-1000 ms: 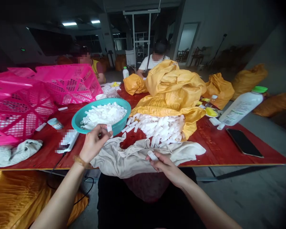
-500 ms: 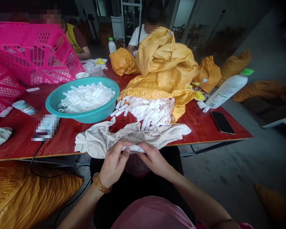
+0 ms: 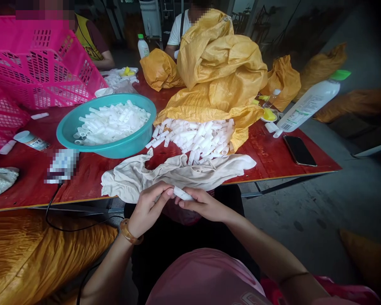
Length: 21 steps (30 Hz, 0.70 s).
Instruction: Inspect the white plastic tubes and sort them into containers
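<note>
Over my lap, just off the table's front edge, a short white plastic tube [image 3: 183,193] with small dark marks lies between both hands. My right hand [image 3: 206,205] is closed around its right part, thumb below and fingers over it. The thumb and forefinger of my left hand [image 3: 150,206] pinch at the tube's left end; the other fingertips are partly hidden. A crumpled cream cloth [image 3: 178,169] lies on the table just beyond my hands. Behind it, a pile of similar white tubes [image 3: 200,134] spills from a yellow woven sack [image 3: 222,80]. More tubes fill a teal basin [image 3: 114,151] to the left.
Pink plastic crates [image 3: 51,72] stand at the left of the red table [image 3: 266,169]. A phone [image 3: 300,151] and a tilted white bottle [image 3: 311,103] are at the right. A small jar [image 3: 31,140] lies at left. Two people sit across the table.
The tube has turned from nearly level to slanting, its left end higher, with more of it visible. My left fingers have shifted to its end. The view has tipped slightly downward.
</note>
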Each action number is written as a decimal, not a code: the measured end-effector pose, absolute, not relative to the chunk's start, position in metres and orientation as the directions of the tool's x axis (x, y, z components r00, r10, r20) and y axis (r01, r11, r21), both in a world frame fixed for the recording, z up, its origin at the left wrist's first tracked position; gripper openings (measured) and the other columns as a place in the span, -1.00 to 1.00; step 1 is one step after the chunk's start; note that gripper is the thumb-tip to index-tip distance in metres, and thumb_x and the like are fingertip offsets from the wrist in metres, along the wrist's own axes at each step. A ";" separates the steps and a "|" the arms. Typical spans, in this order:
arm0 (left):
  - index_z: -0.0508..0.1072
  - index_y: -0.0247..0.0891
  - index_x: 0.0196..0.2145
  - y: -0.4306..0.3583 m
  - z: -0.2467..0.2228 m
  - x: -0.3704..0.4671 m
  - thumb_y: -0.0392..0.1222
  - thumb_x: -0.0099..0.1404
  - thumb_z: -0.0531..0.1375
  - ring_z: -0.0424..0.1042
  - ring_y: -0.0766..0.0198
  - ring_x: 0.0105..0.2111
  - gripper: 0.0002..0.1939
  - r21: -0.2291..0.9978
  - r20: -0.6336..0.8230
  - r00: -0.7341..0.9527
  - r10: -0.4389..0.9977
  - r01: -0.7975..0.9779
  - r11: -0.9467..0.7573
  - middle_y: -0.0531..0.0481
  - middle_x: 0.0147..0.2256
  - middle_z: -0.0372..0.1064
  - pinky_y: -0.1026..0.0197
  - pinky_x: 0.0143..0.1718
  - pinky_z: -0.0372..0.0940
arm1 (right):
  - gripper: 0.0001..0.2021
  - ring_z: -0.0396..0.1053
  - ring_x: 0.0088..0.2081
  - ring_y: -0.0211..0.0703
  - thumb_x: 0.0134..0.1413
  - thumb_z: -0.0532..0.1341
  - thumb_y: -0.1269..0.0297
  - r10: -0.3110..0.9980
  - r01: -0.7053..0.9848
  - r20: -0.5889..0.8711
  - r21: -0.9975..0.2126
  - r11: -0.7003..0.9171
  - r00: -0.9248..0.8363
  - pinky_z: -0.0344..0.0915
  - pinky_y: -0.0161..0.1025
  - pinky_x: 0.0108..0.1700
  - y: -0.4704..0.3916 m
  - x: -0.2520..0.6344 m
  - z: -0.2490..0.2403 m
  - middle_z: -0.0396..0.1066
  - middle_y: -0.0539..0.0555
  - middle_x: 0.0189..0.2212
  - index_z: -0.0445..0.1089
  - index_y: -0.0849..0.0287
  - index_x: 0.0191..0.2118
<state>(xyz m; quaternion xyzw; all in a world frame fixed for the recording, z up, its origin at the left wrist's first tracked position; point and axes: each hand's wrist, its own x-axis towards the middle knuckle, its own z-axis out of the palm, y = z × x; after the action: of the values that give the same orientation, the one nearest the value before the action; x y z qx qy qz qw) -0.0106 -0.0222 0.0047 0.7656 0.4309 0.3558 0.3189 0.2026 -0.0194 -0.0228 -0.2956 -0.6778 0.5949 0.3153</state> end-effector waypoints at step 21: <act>0.36 -0.18 -0.09 -0.036 -0.017 0.000 -0.22 0.43 0.11 0.36 0.28 -0.28 -0.88 0.756 0.275 0.444 0.853 0.448 -0.477 0.01 -0.27 0.35 0.27 -0.21 0.27 | -0.82 0.24 -0.39 -0.27 0.32 0.09 0.22 0.738 -0.060 0.024 -0.998 -0.023 -0.675 0.23 -0.32 -0.28 -0.022 0.209 -0.030 0.29 -0.04 -0.40 0.33 0.18 -0.10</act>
<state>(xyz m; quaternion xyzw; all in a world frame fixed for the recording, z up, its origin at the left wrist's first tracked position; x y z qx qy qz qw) 0.0001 -0.0364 -0.0175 0.7930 0.4099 0.3312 0.3056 0.2091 -0.0217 -0.0299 -0.2683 -0.6308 0.6629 0.3010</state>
